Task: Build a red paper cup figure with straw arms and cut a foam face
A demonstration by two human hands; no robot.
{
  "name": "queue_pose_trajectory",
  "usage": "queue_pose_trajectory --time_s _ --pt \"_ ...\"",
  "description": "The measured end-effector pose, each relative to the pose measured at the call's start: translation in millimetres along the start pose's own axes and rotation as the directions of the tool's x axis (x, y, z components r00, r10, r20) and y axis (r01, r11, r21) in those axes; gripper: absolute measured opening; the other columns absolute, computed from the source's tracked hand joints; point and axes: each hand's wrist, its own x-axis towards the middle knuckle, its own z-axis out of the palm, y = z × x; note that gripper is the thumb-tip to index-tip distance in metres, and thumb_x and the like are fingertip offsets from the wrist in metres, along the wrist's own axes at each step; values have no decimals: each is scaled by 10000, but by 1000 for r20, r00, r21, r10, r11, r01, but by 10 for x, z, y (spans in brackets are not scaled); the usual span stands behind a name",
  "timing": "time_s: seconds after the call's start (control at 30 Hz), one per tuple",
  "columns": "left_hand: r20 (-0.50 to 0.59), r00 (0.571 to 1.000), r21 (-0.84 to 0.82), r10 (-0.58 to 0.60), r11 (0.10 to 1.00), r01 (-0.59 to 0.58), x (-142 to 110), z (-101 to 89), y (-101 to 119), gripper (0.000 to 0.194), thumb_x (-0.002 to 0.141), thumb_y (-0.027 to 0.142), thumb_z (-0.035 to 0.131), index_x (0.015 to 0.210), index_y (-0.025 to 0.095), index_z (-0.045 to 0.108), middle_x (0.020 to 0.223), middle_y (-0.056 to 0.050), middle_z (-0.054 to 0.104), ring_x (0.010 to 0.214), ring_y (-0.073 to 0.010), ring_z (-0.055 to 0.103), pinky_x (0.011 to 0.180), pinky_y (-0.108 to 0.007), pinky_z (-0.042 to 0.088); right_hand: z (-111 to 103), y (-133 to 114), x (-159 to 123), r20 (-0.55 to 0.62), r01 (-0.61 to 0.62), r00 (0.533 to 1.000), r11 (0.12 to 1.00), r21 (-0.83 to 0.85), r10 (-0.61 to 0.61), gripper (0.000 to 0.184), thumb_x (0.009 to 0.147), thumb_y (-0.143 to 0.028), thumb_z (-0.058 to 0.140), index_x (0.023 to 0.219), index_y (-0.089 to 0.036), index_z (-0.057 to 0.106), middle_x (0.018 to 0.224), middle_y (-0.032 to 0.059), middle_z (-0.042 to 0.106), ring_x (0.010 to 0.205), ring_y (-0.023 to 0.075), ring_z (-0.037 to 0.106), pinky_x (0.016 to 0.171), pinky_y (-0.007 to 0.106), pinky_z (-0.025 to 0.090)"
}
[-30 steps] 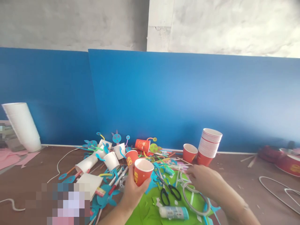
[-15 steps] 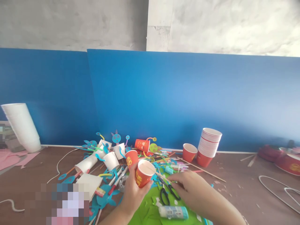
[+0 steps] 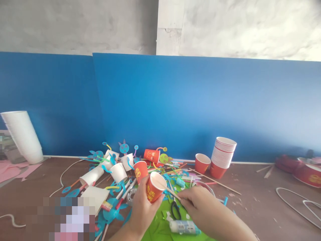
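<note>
My left hand [image 3: 144,208] is wrapped round a red paper cup [image 3: 153,195] with yellow lettering, its mouth tilted up and to the right. A thin wooden stick [image 3: 172,193] is pinched in my right hand [image 3: 202,205]. The far end of that stick reaches over the rim into the cup; whether it touches the inside I cannot tell. Below my hands, black-handled scissors [image 3: 176,211] lie partly covered by my right hand. A glue stick [image 3: 184,227] rests on green paper [image 3: 156,229] in front of me.
Cup figures with blue and green paper faces [image 3: 124,148] crowd the left. At the back right stand a single red cup [image 3: 202,164] and a stack of cups [image 3: 223,154]. White cups [image 3: 22,137] lean at far left. A roll of tape [image 3: 131,195] lies beside my left hand.
The cup has shifted slightly right and tipped a little more. My right hand has turned and moved slightly, now covering one scissor handle and uncovering a loop behind it.
</note>
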Motion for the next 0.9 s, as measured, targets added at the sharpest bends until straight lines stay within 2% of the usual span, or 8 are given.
queue_pose_trajectory --time_s 0.13,0.27,0.43,0.53,0.6,0.73,0.8,0.9 --pt "-12 999 67 34 997 -33 -8 8 -33 535 760 296 695 1220 196 443 1143 -143 651 1028 -318 646 867 -428 505 -21 -97 19 30 -31 999 999 33 30 328 818 -140 424 542 -182 251 529 -42 226 522 119 197 497 300 163" --pt "-30 997 123 75 990 -71 -12 13 -58 533 763 293 695 1216 194 431 1140 -158 646 1022 -324 648 860 -433 507 -8 -115 39 40 -28 999 991 133 22 313 805 -129 417 559 -185 231 550 -45 216 542 118 187 497 292 159" --pt "-50 995 183 91 980 -80 -15 5 -81 536 775 290 678 1233 186 420 1139 -171 638 1017 -329 645 848 -435 511 46 -70 82 75 -37 997 950 308 15 290 807 -155 418 558 -195 275 540 -55 248 539 107 225 484 265 176" --pt "-93 992 186 91 980 -73 3 3 -96 528 788 307 657 1237 164 419 1138 -186 624 1032 -331 633 851 -440 510 101 -20 128 169 -102 986 852 514 16 237 845 -217 396 609 -199 400 529 -59 345 509 96 285 470 231 229" --pt "-128 988 182 89 981 -65 15 9 -96 524 783 324 656 1225 156 432 1125 -186 625 1029 -334 631 843 -446 513 142 16 155 192 -148 980 804 577 43 210 855 -240 396 665 -192 471 527 -57 383 495 94 305 463 221 252" --pt "-184 983 117 -14 992 36 9 35 -66 541 740 356 681 1193 166 455 1064 -155 657 959 -321 653 797 -442 530 183 74 165 163 -132 986 814 566 46 214 853 -247 422 653 -190 471 528 -58 360 503 96 295 457 221 238" --pt "-172 983 67 -67 995 80 -3 42 -52 549 736 363 684 1193 173 448 1064 -145 662 951 -309 656 791 -432 533 176 90 155 167 -114 986 825 554 24 233 859 -250 423 634 -194 445 536 -55 360 511 97 295 458 226 228" --pt "-139 987 25 -80 996 85 -12 36 -52 556 744 367 682 1207 181 436 1087 -139 658 969 -297 652 801 -418 530 154 92 141 175 -108 984 842 528 17 243 867 -254 417 631 -198 431 540 -55 349 514 100 287 455 235 216"
